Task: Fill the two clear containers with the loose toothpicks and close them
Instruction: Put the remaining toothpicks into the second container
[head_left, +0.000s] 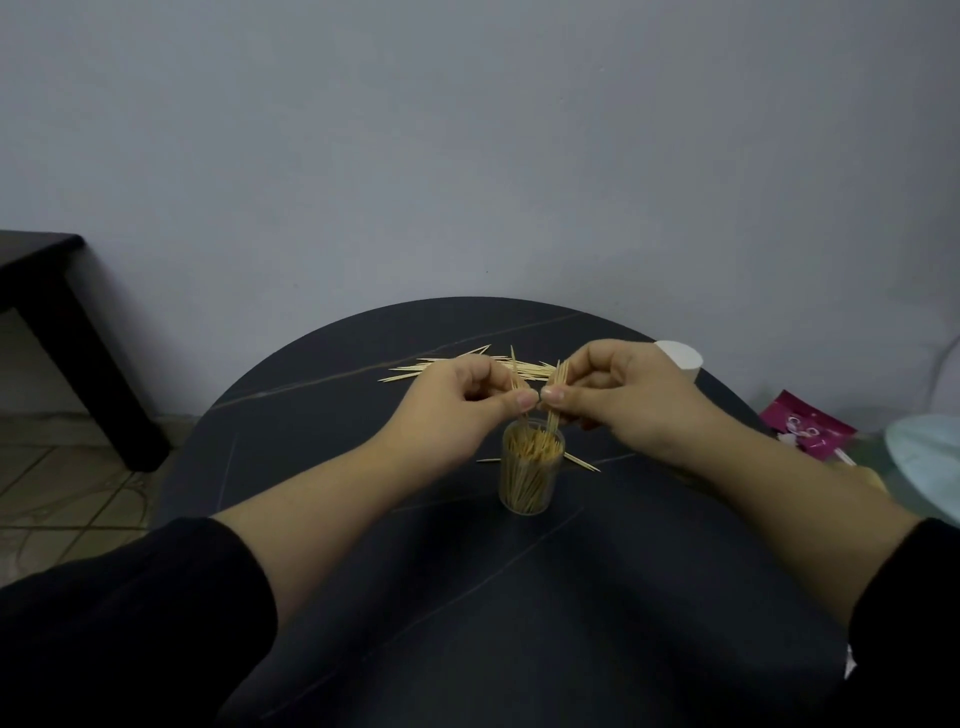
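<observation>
A clear cylindrical container (531, 470) stands upright and lidless in the middle of the round dark table (467, 597), packed with toothpicks. Just above its mouth my left hand (457, 402) pinches a few toothpicks between thumb and fingers. My right hand (618, 395) pinches a small upright bundle of toothpicks, whose lower ends reach into the container. A pile of loose toothpicks (467, 366) lies behind my hands. Two single toothpicks (582, 462) lie beside the container. A second container and the lids are not visible.
A white cylinder (680, 358) stands at the table's right rim behind my right hand. Off the table to the right lie a magenta packet (810, 426) and a pale blue object (924, 467). A dark bench (62, 322) stands at the left by the wall.
</observation>
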